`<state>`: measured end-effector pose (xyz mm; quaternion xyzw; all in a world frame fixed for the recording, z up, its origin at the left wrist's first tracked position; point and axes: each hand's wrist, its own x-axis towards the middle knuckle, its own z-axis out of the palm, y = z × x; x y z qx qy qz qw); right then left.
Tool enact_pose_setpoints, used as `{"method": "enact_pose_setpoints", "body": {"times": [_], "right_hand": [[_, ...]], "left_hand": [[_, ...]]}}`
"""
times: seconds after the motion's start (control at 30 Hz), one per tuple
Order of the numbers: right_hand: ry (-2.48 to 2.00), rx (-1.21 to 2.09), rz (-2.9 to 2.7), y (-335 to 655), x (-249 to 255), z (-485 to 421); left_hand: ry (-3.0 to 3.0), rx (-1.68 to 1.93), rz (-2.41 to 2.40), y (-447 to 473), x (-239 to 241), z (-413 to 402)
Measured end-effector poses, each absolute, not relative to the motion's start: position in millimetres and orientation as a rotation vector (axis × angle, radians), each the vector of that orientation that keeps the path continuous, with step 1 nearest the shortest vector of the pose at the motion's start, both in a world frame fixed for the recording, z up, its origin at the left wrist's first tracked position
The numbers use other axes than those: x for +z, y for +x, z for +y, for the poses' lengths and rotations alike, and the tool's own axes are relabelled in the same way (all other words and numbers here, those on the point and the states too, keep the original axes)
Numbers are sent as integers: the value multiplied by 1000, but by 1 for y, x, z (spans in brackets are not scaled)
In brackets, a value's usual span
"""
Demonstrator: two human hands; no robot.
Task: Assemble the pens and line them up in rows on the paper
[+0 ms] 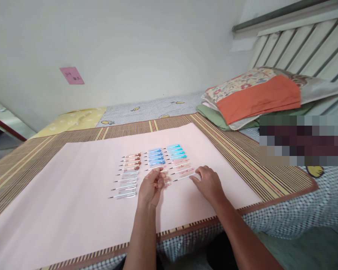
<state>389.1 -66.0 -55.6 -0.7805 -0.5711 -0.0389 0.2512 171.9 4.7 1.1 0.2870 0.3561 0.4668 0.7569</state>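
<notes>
Most pens (154,157) already lie in colour-sorted rows on the pink sheet (73,195); the left hand (151,185) pinches one more, while the right hand (207,182) rests open-fingered beside the last row.

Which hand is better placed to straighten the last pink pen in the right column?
The right hand, probably. Its fingertips lie beside that pink pen, while the left hand is closed around another pen in the middle column.

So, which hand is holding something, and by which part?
The left hand pinches a pale pen between its fingertips, but the gripped part is hidden. The right hand holds nothing.
</notes>
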Motion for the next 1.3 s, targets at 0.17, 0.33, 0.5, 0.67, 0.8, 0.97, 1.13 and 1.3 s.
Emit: {"method": "enact_pose_setpoints", "body": {"times": [0.17,0.33,0.5,0.67,0.8,0.97,1.13,1.3], "right_hand": [[-2129,-114,-1546,386,-57,-65],[-2171,-124,-1538,384,-56,-64],[-2195,-138,-1535,383,-57,-61],[-2025,-183,-1474,382,-50,-66],[-1574,-201,-1474,360,-18,-81],[-1389,-156,-1700,313,4,-92],[-1424,-99,-1688,291,-5,-89],[-1361,-17,-1571,319,-6,-91]], "left_hand": [[624,1019,765,173,1,5],[635,1011,768,173,-1,5],[631,1008,763,173,-3,5],[490,930,675,175,-3,4],[367,804,518,180,1,1],[425,774,541,191,0,-7],[498,748,600,201,-2,-15],[612,766,637,195,6,-13]]}}
